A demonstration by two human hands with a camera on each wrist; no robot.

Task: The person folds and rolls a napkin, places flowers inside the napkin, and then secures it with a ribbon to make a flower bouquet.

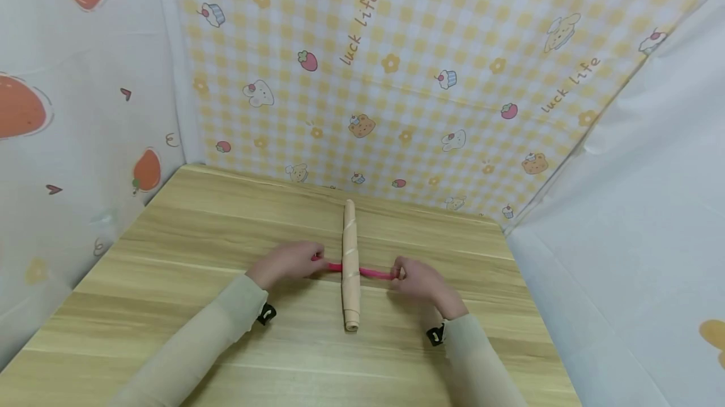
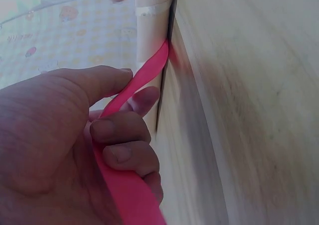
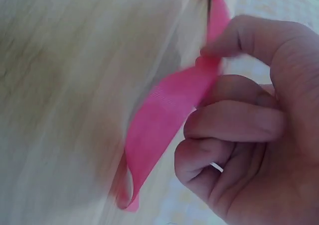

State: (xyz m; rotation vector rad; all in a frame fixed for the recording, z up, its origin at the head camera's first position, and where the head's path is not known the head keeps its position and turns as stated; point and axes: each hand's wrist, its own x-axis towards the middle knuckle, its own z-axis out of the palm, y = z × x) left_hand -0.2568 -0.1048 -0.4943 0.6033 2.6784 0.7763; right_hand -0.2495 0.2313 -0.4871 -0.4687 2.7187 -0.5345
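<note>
A beige rolled-up sheet (image 1: 350, 250) lies lengthwise on the wooden table, its coiled end toward the person. Crossing beneath its middle is a pink ribbon (image 1: 375, 273), which comes out on both sides. On the left of the roll, the left hand (image 1: 291, 260) holds one side of the ribbon; in the left wrist view this ribbon (image 2: 130, 192) runs through the curled fingers and past the thumb. The right hand (image 1: 419, 279) pinches the other side between thumb and finger. A loose, folded tail of ribbon (image 3: 162, 113) hangs from that pinch in the right wrist view.
The wooden tabletop (image 1: 272, 356) extends around the roll. A yellow checked cloth (image 1: 391, 99) with printed figures stands behind the table, with white printed sheeting (image 1: 102, 117) on the left and a white sheet (image 1: 629, 206) on the right. Black straps (image 1: 266, 314) sit at both wrists.
</note>
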